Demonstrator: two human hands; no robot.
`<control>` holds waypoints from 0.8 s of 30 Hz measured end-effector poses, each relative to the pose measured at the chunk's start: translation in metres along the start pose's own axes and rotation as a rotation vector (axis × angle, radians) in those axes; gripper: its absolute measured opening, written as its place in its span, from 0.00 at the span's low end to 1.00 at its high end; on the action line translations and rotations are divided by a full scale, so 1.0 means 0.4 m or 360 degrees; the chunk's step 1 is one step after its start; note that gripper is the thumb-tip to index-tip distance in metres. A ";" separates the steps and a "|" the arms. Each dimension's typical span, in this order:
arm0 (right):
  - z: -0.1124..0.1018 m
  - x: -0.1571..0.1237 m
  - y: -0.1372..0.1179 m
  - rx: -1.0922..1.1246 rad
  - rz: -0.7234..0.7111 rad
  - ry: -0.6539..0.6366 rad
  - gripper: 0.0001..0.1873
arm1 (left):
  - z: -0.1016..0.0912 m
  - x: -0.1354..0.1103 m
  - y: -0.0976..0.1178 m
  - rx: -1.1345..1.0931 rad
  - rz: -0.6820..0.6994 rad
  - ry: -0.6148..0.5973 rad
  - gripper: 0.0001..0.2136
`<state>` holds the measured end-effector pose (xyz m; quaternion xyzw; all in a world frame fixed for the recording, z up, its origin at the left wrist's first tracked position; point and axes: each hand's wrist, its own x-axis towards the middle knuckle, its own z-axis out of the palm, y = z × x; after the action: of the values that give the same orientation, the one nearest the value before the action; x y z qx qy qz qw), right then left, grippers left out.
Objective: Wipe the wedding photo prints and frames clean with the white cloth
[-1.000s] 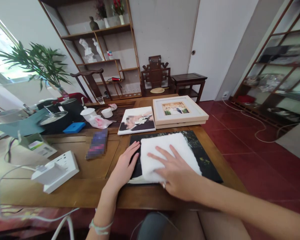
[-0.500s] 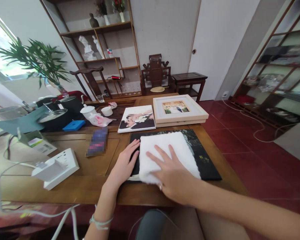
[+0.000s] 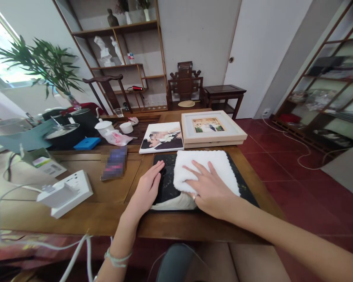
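A dark photo print (image 3: 168, 187) lies flat near the front edge of the wooden table (image 3: 117, 219). A white folded towel (image 3: 202, 167) rests on it. My right hand (image 3: 208, 188) lies flat on the towel with fingers spread, pressing it down. On the print's left edge, my left hand (image 3: 147, 188) rests open with fingers stretched out, steadying it. A bracelet circles my left wrist.
Behind the print lie a canvas photo (image 3: 162, 137) and stacked white picture frames (image 3: 212, 128). To the left sit a blurred booklet (image 3: 114, 163), a white power strip (image 3: 65, 192) with cables, a blue box (image 3: 87, 143), pots and cups. Shelves, chairs and a plant stand beyond.
My right hand has slid the towel away from me and to the right, uncovering the print's near left corner. My left hand has stayed on the print's edge.
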<state>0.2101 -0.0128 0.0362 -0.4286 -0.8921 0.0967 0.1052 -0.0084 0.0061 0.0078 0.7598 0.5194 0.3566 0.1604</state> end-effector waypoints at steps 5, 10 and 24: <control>0.002 -0.041 -0.083 0.0121 -0.0482 -0.0140 0.16 | -0.011 -0.006 0.017 -0.0112 0.0014 0.0087 0.21; -0.025 -0.105 -0.094 0.0257 -0.0665 -0.0321 0.19 | -0.007 -0.005 0.017 -0.0040 -0.0036 0.0026 0.22; -0.056 0.138 0.053 0.0517 -0.0093 0.0081 0.21 | -0.002 0.003 0.013 0.0154 0.0053 -0.0041 0.17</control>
<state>0.1983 0.0455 0.0581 -0.3822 -0.8739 0.2256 0.1983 -0.0051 0.0048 0.0120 0.7798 0.5212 0.3239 0.1241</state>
